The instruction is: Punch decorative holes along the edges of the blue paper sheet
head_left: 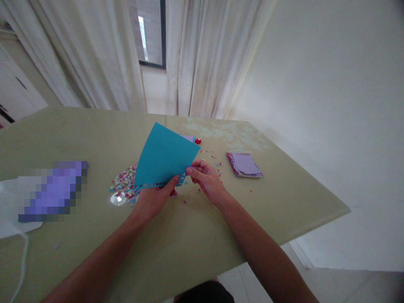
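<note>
My left hand (156, 198) is closed on the lower edge of a turquoise sheet of paper (167, 158), thumb on top. The sheet is raised above the table and tilted, with a row of small holes along its lower edge and part of its right side. At that right edge is my right hand (208, 181), fingers pinched around a small purple thing (188, 170) that is mostly hidden, so its kind is unclear. Left of the sheet lies a heap of multicoloured paper bits (124, 179), partly covered by the sheet, with a clear round disc (118, 199) at its front edge.
On the right lies a stack of purple-topped paper squares (245, 164) with ragged, colourful edges. A small red object (198, 140) sits beyond the sheet beside more paper (189, 138). Loose bits are scattered about the table (195, 244). A blurred-out purple object (57, 191) and white cable (23, 261) are left.
</note>
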Tool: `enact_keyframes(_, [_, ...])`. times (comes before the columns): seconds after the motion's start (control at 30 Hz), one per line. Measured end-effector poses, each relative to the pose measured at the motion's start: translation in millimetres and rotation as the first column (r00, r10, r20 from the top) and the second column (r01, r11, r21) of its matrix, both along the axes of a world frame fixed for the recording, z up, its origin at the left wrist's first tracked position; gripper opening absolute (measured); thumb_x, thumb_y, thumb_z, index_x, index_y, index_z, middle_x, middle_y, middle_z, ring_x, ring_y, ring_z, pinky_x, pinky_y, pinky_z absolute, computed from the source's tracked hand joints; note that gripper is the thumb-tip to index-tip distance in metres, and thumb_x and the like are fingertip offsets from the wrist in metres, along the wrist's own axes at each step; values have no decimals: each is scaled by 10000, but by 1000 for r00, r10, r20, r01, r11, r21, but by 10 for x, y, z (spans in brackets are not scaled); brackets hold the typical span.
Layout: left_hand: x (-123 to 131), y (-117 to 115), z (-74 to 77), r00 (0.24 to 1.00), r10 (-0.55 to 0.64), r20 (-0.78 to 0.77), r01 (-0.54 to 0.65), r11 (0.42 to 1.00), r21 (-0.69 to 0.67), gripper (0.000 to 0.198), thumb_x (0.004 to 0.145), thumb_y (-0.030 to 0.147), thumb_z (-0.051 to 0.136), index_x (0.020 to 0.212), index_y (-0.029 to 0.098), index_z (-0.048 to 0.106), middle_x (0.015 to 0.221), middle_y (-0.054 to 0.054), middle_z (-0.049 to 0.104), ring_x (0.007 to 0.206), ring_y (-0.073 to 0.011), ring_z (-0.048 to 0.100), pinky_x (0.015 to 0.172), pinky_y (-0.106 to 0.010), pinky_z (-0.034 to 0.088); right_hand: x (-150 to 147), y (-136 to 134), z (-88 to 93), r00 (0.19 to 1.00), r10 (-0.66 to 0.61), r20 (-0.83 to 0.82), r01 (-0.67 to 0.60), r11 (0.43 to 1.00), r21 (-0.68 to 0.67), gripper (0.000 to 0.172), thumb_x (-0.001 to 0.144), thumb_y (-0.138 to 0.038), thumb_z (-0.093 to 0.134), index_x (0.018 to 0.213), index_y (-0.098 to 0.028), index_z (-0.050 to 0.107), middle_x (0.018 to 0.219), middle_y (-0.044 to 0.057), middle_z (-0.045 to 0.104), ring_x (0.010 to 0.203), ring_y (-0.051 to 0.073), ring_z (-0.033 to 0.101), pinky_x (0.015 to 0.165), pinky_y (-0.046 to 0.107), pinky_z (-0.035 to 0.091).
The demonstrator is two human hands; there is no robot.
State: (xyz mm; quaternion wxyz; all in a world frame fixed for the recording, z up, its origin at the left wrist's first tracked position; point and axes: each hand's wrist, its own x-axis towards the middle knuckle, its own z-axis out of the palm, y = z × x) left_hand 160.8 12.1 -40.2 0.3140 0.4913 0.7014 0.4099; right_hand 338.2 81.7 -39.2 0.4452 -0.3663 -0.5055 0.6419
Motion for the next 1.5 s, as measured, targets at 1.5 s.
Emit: enact_keyframes(1.5, [-120, 28, -10, 993, 92, 70, -102, 984, 149, 535, 811, 654, 649, 445, 273, 568, 498, -27, 601, 522, -212, 547, 610, -358, 463, -148, 461, -288, 297, -531, 794, -543, 589, 598, 397, 1101, -241, 492, 1467, -291, 637, 1555, 103, 624, 1390, 336, 532, 1131, 521, 434])
